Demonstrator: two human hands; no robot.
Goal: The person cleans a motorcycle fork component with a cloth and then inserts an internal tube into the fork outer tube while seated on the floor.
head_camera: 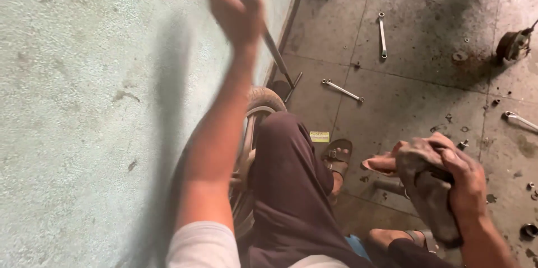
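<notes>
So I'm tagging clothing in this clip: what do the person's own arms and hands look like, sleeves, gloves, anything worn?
Both arms are bare from above the elbow down. The left hand is motion-blurred and looks gloveless; a short white sleeve shows on that arm. The right hand is bare and grimy with dark grease. No watch or rings are visible.

Your left hand is raised close against the green wall, so there is no room past its fingers on that side. A long metal rod slants down just beside them toward the tyre below. Your right hand grips a dirty rag above the tiled floor. Ahead of those fingers the floor is open between two spanners, though small nuts lie scattered. Another spanner lies to their right. Your knee and sandalled foot block the way between both hands.
</notes>
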